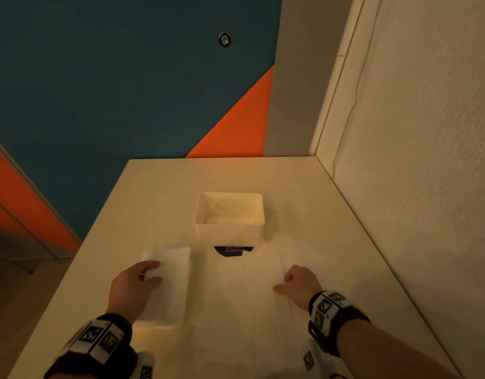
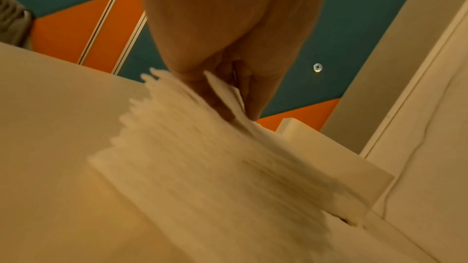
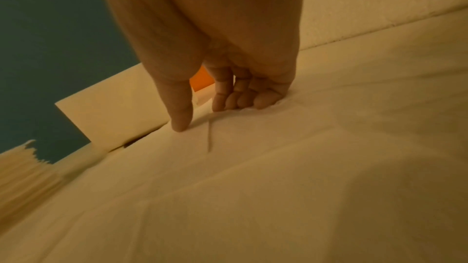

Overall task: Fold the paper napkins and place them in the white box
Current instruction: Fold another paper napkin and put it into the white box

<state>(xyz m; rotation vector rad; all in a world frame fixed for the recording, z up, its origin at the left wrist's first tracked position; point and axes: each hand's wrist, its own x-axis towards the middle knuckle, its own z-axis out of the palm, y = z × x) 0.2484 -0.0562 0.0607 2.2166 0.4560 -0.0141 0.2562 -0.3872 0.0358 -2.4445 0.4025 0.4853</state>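
Observation:
The white box (image 1: 229, 233) stands open in the middle of the table, also seen as the white box (image 2: 329, 159) and the white box (image 3: 113, 119); a pale sheet lies inside it. In front of it a large white napkin (image 1: 249, 291) lies spread flat. My left hand (image 1: 151, 270) pinches the far edge of a brighter napkin sheet (image 1: 171, 280) at the left, raised off the table; the left hand (image 2: 235, 103) has that blurred sheet (image 2: 202, 157) between thumb and fingers. My right hand (image 1: 286, 281) rests on the spread napkin's right edge. The right hand (image 3: 200, 117) presses down with thumb and bent fingertips (image 3: 243, 103).
A purple round sticker (image 1: 233, 250) shows between the box and the napkin. The cream table (image 1: 331, 214) meets a textured wall (image 1: 413, 160) on the right and drops off at its left edge. A blue and orange floor (image 1: 99, 91) lies beyond.

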